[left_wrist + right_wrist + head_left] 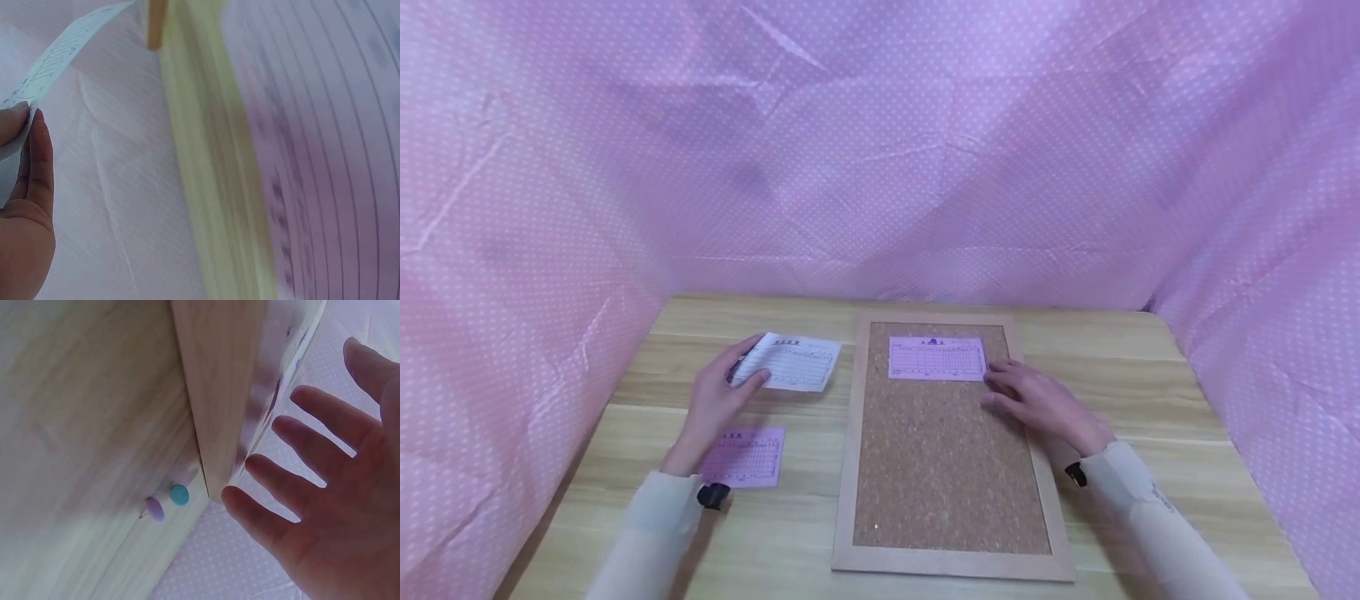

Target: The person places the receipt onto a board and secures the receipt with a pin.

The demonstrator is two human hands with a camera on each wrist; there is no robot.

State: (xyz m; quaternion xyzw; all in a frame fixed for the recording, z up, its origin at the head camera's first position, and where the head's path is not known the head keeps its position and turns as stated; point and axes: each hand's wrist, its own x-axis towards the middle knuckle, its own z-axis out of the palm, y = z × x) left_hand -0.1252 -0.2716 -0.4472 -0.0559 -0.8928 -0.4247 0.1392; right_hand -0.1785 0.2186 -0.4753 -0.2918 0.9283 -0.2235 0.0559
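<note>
Left fingers [41, 169] pinch one white slip [793, 364], right fingers [312, 447] spread — two pink slips [937, 360] nearby.

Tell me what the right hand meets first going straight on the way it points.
Likely the pink slip on the board: the right hand points at its right edge, though depth there is unclear.

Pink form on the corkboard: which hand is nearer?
Right: the right hand is just right of the pink form; the left hand is left of the corkboard, holding a white form.
</note>
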